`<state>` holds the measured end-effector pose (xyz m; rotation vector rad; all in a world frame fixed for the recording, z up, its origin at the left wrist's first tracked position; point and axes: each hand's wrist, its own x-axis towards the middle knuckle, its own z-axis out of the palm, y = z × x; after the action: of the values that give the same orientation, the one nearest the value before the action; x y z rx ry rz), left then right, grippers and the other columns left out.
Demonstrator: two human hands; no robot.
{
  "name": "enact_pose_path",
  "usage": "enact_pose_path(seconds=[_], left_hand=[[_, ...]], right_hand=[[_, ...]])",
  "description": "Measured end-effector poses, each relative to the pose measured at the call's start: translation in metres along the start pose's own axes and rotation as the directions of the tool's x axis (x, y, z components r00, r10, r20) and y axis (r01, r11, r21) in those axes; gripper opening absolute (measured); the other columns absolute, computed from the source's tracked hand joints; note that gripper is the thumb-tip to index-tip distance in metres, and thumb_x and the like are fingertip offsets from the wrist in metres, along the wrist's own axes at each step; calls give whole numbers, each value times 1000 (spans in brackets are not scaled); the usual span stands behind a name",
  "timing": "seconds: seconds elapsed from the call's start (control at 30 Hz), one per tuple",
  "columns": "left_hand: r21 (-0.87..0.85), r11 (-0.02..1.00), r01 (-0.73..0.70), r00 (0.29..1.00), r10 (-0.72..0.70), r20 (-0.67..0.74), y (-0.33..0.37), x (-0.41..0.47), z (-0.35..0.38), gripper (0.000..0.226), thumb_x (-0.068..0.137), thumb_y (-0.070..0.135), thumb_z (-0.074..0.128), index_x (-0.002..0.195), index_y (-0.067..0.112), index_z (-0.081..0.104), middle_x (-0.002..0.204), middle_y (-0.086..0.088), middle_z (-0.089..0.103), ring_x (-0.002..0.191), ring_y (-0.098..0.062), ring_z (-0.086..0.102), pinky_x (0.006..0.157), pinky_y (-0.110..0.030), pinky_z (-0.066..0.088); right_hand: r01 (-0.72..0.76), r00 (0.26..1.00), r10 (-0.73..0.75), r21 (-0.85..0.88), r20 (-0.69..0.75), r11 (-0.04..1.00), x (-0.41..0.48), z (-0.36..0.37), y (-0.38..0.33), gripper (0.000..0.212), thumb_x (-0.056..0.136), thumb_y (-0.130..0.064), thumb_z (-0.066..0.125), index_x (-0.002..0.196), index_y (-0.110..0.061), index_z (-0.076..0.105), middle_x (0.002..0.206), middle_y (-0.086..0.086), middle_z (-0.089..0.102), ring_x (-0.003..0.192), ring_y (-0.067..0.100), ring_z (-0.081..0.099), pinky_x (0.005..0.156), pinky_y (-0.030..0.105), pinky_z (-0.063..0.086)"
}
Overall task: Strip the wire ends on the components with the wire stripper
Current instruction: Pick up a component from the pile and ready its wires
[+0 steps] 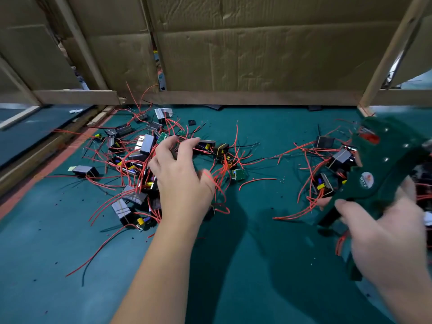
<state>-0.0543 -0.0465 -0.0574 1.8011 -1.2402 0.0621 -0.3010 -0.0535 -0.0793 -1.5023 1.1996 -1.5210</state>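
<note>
My right grip (385, 232) clamps the blurred dark-green wire stripper (374, 181). My left grip (182, 176), fingers loosely curved and empty, hovers over boxy components (147, 143) trailing thin red wires (261, 179) on the teal felt worktop (58, 230).

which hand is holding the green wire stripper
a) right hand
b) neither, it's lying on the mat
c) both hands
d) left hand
A: the right hand grips the green wire stripper at the right edge of the view, while the left hand reaches with spread fingers into the left pile of components.
</note>
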Motion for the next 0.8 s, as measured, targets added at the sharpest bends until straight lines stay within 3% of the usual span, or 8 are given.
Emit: enact_pose_path(seconds=[0.13, 0.2, 0.27, 0.4, 0.5, 0.63, 0.7, 0.8], left_hand=[[-114, 987, -116, 982, 97, -160, 3, 1, -8, 68, 68, -14, 51, 130, 12, 50, 131, -9, 41, 119, -13, 35, 103, -12, 25], [-161, 953, -255, 944, 209, -256, 8, 7, -12, 64, 69, -14, 60, 129, 8, 50, 125, -6, 47, 115, -10, 42, 105, -19, 33], [-238, 926, -293, 931, 219, -292, 19, 14, -18, 64, 72, -1, 73, 129, 13, 47, 112, 13, 53, 104, -2, 53, 96, -29, 46], [-283, 951, -123, 966, 49, -255, 40, 30, -30, 50, 73, 35, 78, 113, 21, 53, 79, 17, 56, 72, 7, 56, 66, -7, 40], [-611, 787, 91, 979, -183, -90, 54, 38, -36, 21, 88, 39, 63, 90, 19, 58, 72, 6, 60, 46, -9, 60, 43, -18, 40], [-667, 679, 307, 952, -226, 207, 67, 31, -31, 23, 99, 33, 48, 85, 15, 55, 69, -1, 59, 37, -7, 48, 35, -16, 33], [-686, 616, 388, 920, -219, 324, 74, 18, -24, 19, 99, 29, 49, 89, 13, 54, 72, -2, 56, 39, -8, 51, 35, -16, 36], [-698, 516, 496, 862, -195, 468, 82, -4, -13, 15, 96, 26, 54, 90, 13, 52, 70, -1, 60, 46, -15, 62, 42, -22, 50]], right_hand=[[35, 999, -36, -61, -1, 997, -1, 0, -5, 34, 62, -37, 62, 93, -24, 71, 137, 8, 50, 122, 30, 52, 103, 56, 38], [50, 999, -51, -99, -5, 994, -2, 1, -7, 30, 63, -38, 60, 85, -22, 72, 137, 4, 50, 129, 24, 45, 107, 52, 34], [44, 999, -45, -108, -11, 993, -3, 3, -10, 30, 62, -39, 58, 83, -21, 72, 140, 2, 47, 131, 17, 41, 108, 51, 33], [53, 998, -55, -86, -19, 995, -6, 5, -16, 28, 62, -39, 57, 83, -27, 72, 139, 1, 46, 125, 15, 48, 106, 51, 36], [79, 997, -80, -57, -6, 995, -7, 6, -19, 26, 64, -36, 59, 86, -31, 71, 133, 4, 51, 122, 22, 51, 106, 53, 35], [-48, 995, 27, 213, 100, 976, -9, 6, -21, 33, 69, -15, 61, 100, -19, 71, 99, 23, 67, 96, 38, 65, 90, 60, 48], [-197, 968, 98, 457, 231, 868, -10, 6, -27, 43, 68, -3, 58, 110, -9, 66, 85, 21, 70, 78, 41, 68, 78, 61, 53], [-465, 851, 95, 656, 517, 595, -11, 3, -35, 52, 58, -11, 74, 109, -2, 66, 94, 28, 67, 71, 43, 65, 73, 62, 52]])
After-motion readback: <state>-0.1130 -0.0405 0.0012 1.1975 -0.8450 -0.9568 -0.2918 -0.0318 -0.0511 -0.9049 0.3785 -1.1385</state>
